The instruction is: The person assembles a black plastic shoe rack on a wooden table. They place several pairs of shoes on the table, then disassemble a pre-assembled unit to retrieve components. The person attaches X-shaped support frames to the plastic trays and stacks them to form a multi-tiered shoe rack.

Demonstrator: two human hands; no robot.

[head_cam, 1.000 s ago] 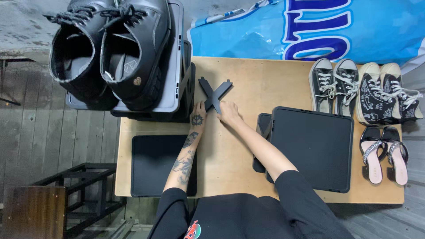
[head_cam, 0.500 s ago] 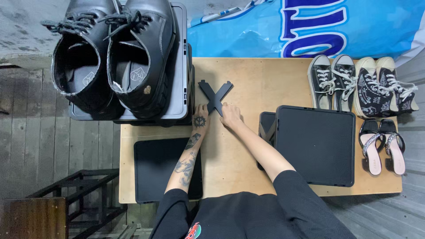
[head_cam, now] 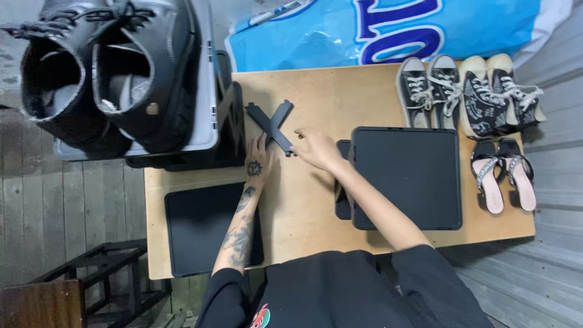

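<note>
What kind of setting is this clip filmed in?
Probably a small shoe workshop or stall: pairs of sneakers and sandals line a plywood table, where both hands work a black cross-shaped piece.
</note>
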